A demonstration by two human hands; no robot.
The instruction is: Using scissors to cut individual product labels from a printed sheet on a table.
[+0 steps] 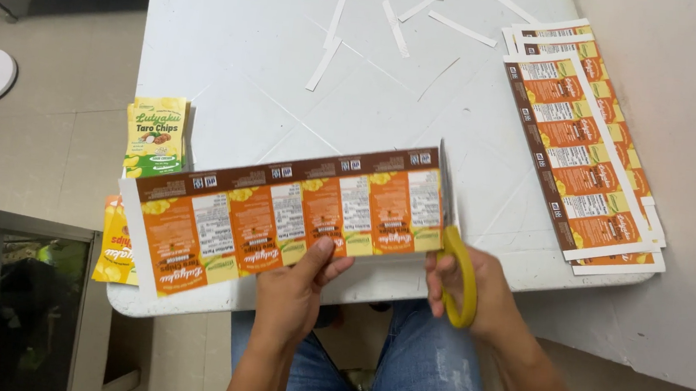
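The white table [236,35] is your landmark. Over its near edge you hold a long printed label strip [279,215], orange and brown. At the table's right edge lies a stack of uncut label sheets [583,149]; at its far edge, white paper trimmings [397,15]. Your left hand [298,288] pinches the strip's lower edge. Your right hand [482,295] is closed through yellow-handled scissors [456,259], blades at the strip's right end. You seem to be trimming; keep the strip taut and the blades on the print border.
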